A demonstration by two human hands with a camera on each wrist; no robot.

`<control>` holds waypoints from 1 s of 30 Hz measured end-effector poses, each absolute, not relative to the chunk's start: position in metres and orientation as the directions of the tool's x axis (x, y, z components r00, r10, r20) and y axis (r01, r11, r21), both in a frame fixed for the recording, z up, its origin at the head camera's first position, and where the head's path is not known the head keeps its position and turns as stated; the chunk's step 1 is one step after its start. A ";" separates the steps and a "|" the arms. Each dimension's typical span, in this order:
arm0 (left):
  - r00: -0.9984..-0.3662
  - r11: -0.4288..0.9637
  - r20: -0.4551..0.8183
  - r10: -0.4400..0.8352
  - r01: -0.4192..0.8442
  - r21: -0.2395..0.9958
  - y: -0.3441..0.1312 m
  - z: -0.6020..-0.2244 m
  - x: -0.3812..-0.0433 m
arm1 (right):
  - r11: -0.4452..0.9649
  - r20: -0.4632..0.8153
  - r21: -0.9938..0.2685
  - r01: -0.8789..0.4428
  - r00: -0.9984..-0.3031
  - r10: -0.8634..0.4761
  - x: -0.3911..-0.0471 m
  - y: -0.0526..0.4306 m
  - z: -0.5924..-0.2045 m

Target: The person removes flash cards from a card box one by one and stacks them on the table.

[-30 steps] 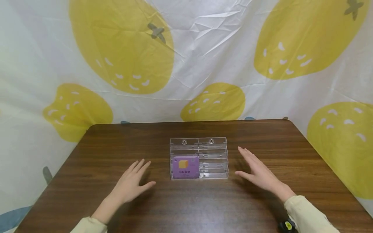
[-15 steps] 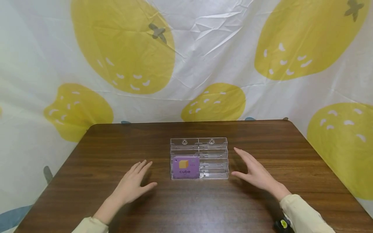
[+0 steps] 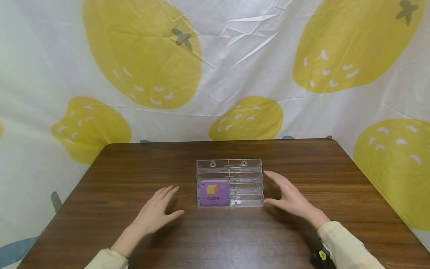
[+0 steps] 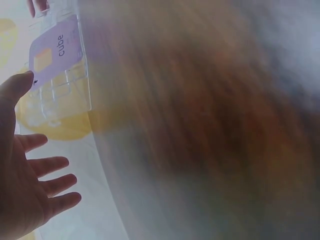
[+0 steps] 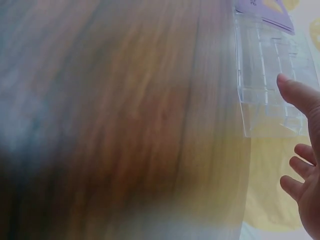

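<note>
A clear plastic tiered card holder point(image 3: 246, 183) with two columns of pockets stands mid-table in the head view. Purple cards point(image 3: 214, 193) printed with a yellow cube and the word "cube" sit in its lower left pocket; the right wrist view shows more than one purple edge point(image 5: 280, 22). My right hand point(image 3: 292, 196) is at the holder's right side, thumb and fingertips right by its edge, fingers extended. To the left, my left hand point(image 3: 154, 211) hovers with spread fingers, a short gap from the holder. Neither hand holds anything.
The dark wood-grain table point(image 3: 215, 239) spans the view beneath both hands. Behind it hangs a white cloth point(image 3: 161, 127) with large yellow fruit prints. A dark band with a yellow-green spot point(image 3: 323, 255) is near the right sleeve point(image 3: 346, 244).
My right hand has moved left, up to the holder's right edge. The left hand has shifted slightly right, toward the holder. The holder and cards have stayed in place.
</note>
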State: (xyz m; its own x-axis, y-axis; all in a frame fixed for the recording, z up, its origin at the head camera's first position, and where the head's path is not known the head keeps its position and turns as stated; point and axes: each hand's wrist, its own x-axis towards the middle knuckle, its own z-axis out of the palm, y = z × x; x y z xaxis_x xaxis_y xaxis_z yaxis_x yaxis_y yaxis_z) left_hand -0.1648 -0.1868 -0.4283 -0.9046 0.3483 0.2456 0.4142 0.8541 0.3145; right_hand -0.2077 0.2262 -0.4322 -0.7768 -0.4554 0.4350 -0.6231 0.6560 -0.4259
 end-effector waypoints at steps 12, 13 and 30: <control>-0.902 0.829 0.243 0.356 0.425 0.364 -0.175 -0.427 -0.170 | 0.649 0.437 -0.426 -0.630 -0.771 -0.462 -0.210 0.222 -0.433; -0.902 0.827 0.243 0.356 0.426 0.368 -0.174 -0.426 -0.171 | 0.650 0.436 -0.426 -0.630 -0.772 -0.462 -0.211 0.222 -0.433; -0.912 0.735 0.240 0.333 0.411 0.540 -0.161 -0.423 -0.185 | 0.637 0.459 -0.407 -0.655 -0.749 -0.477 -0.213 0.219 -0.435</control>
State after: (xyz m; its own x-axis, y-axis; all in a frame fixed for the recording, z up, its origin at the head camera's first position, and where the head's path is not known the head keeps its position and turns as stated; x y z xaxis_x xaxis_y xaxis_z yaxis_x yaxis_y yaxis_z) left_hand -0.1854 -0.1607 -0.4235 -0.9118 0.3332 0.2399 0.4106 0.7345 0.5403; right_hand -0.2135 0.2194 -0.4347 -0.7495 -0.4769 0.4591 -0.6547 0.6370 -0.4070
